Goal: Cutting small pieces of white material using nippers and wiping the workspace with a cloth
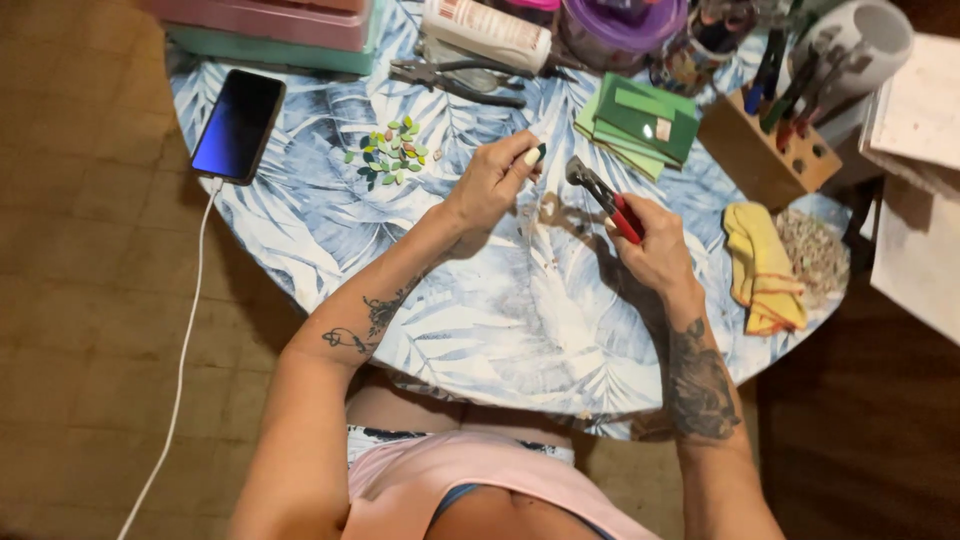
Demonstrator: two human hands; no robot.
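Observation:
My left hand (492, 180) pinches a small dark green glass piece (540, 152) between thumb and fingers above the round table (480, 320). My right hand (650, 245) grips red-handled nippers (603, 198), their metal jaws pointing up-left toward the glass piece, a short gap apart from it. A cluster of several small leaf-shaped glass pieces (392, 153) in green and pink lies on the table to the left of my left hand.
A phone (238, 125) on a white cable lies at the table's left edge. Green glass sheets (640, 122), pliers (455, 80), a white bottle (485, 30), a wooden tool block (765, 150) and a yellow cloth (762, 265) ring the work area.

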